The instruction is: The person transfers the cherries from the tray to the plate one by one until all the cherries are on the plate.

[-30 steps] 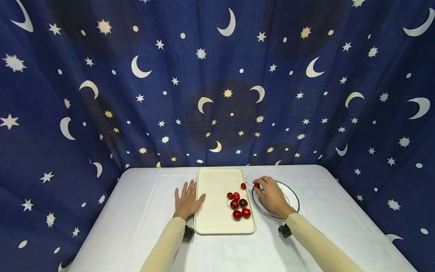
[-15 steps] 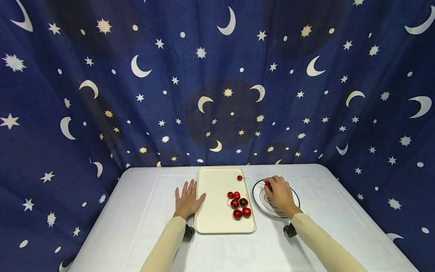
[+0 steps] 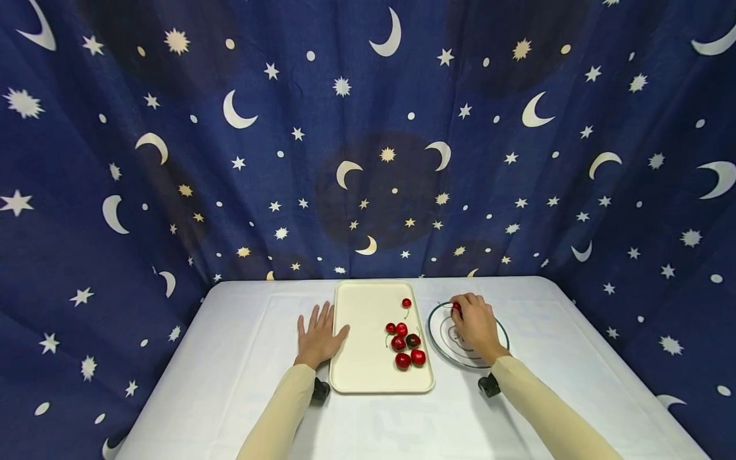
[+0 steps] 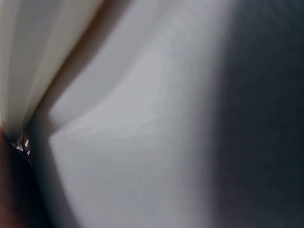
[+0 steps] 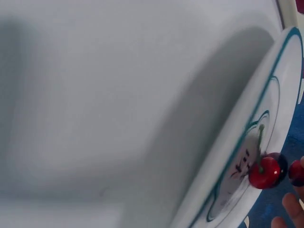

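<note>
My right hand (image 3: 476, 322) is over the round white plate (image 3: 439, 348) with a green rim, pinching a red cherry (image 3: 457, 306) at its fingertips. In the right wrist view, that cherry (image 5: 297, 173) shows at the right edge beside the fingers (image 5: 292, 206). A stemmed red cherry (image 5: 264, 173) appears by the plate's far side, with a darker cherry (image 5: 281, 162) partly hidden behind it. My left hand (image 3: 318, 342) lies flat with spread fingers left of the cream tray (image 3: 356, 364), its thumb over the tray's edge. The left wrist view is too blurred to show the hand's fingers.
Several cherries (image 3: 402, 361) are grouped in the right half of the tray. One more cherry (image 3: 406, 303) lies apart near the tray's upper right corner, stem downward. A white cloth covers the table (image 3: 230, 370); a blue moon-and-star curtain (image 3: 305, 166) hangs behind it.
My right hand has moved right, farther over the plate, with a cherry in its fingers. The lone cherry in the tray has rolled toward the far edge and turned. My left hand stays put.
</note>
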A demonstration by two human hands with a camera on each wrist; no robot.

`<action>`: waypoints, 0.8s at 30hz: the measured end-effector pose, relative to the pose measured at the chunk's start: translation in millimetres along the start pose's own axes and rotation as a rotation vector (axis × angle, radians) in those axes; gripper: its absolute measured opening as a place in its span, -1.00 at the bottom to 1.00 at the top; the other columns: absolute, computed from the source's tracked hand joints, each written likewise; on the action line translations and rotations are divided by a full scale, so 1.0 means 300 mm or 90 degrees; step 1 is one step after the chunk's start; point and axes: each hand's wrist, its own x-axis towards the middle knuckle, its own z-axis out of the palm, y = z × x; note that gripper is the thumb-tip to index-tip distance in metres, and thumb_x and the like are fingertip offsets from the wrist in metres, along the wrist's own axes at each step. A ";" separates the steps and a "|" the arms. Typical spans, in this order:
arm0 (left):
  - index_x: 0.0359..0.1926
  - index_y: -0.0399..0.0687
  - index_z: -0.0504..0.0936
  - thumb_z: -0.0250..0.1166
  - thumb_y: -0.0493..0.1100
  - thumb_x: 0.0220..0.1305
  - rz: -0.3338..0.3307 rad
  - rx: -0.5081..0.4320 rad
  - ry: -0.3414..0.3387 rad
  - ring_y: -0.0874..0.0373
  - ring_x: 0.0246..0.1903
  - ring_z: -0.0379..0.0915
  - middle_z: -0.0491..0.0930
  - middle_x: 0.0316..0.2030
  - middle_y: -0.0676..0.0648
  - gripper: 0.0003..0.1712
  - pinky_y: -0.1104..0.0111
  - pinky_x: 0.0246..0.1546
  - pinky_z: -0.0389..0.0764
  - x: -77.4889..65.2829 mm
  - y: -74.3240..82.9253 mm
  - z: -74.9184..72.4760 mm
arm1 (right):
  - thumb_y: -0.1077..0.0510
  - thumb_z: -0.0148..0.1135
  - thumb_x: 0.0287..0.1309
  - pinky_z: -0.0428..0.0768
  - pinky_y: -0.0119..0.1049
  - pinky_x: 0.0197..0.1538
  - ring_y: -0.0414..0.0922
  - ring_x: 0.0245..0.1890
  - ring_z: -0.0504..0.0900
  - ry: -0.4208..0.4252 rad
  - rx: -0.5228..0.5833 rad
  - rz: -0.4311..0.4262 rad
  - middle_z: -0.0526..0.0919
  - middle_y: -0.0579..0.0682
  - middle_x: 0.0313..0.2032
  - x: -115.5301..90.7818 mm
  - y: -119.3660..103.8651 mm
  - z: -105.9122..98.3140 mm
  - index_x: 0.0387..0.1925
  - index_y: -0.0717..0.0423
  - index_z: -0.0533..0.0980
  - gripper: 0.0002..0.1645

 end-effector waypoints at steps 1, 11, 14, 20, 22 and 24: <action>0.66 0.03 -0.05 -0.14 0.42 0.48 -0.001 0.001 -0.002 -0.05 0.69 -0.33 -0.13 0.69 0.00 -0.04 -0.18 0.63 -0.40 0.001 -0.001 0.000 | 0.23 0.28 0.29 0.52 0.22 0.09 0.25 0.06 0.57 0.001 0.002 -0.004 0.68 0.26 0.00 0.002 -0.001 0.003 -0.01 0.20 0.63 -0.75; 0.66 0.09 -0.04 -0.20 0.50 0.46 0.003 0.020 0.011 -0.02 0.69 -0.31 -0.12 0.68 0.05 -0.02 -0.18 0.64 -0.33 0.019 -0.018 0.021 | 0.23 0.31 0.25 0.53 0.20 0.11 0.24 0.08 0.59 -0.037 -0.017 -0.010 0.72 0.24 0.00 -0.008 -0.016 0.034 0.00 0.19 0.64 -0.71; 0.66 0.08 -0.02 -0.18 0.50 0.46 0.006 0.014 0.018 -0.02 0.69 -0.29 -0.10 0.68 0.04 -0.03 -0.19 0.64 -0.32 0.019 -0.019 0.021 | 0.24 0.32 0.24 0.53 0.21 0.14 0.24 0.09 0.58 -0.039 -0.027 -0.011 0.73 0.24 -0.01 -0.008 -0.024 0.034 -0.01 0.19 0.66 -0.71; 0.66 0.10 -0.03 -0.19 0.51 0.46 0.003 0.019 0.015 -0.01 0.69 -0.29 -0.11 0.68 0.05 -0.02 -0.18 0.64 -0.32 0.017 -0.015 0.020 | 0.26 0.32 0.22 0.53 0.21 0.12 0.23 0.08 0.59 -0.031 -0.038 -0.024 0.74 0.20 -0.04 -0.009 -0.020 0.045 -0.09 0.16 0.70 -0.78; 0.66 0.11 -0.04 -0.20 0.51 0.46 0.002 0.021 0.011 -0.01 0.69 -0.30 -0.12 0.68 0.06 -0.02 -0.17 0.64 -0.33 0.018 -0.015 0.020 | 0.26 0.32 0.22 0.52 0.21 0.12 0.22 0.08 0.58 -0.026 -0.039 -0.028 0.74 0.20 -0.04 -0.012 -0.016 0.052 -0.12 0.15 0.71 -0.80; 0.66 0.11 -0.04 -0.21 0.52 0.46 0.003 0.025 0.010 -0.01 0.69 -0.30 -0.12 0.68 0.06 -0.02 -0.17 0.64 -0.32 0.020 -0.016 0.021 | 0.26 0.31 0.22 0.52 0.21 0.11 0.22 0.07 0.58 -0.022 -0.040 -0.032 0.74 0.20 -0.04 -0.015 -0.015 0.053 -0.13 0.14 0.71 -0.80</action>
